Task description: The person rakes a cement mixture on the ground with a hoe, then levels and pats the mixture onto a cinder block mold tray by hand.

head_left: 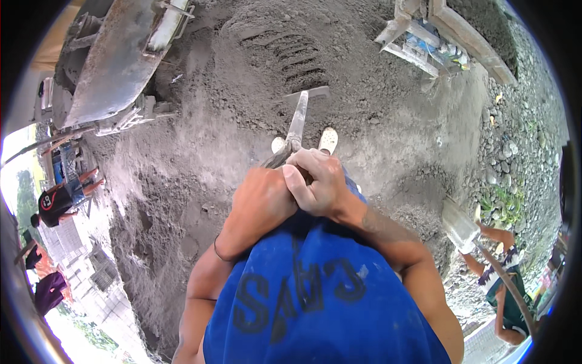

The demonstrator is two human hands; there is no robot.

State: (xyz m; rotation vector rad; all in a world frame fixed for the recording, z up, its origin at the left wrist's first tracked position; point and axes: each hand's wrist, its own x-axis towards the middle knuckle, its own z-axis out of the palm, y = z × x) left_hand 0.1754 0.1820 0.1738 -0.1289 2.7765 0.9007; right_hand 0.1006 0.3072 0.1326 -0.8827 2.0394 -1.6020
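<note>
shovel handle (296, 124) seemingly clasped inside both hands' fingers (303, 182).

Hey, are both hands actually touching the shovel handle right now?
Touching. The head view shows the left hand and right hand clasped together around the top of the shovel handle, with no gap visible.

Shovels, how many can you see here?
2. One shovel stands in the sand in front of the person, both hands on its handle. Another shovel is at right, held by a co-worker. More may be hidden.
</note>
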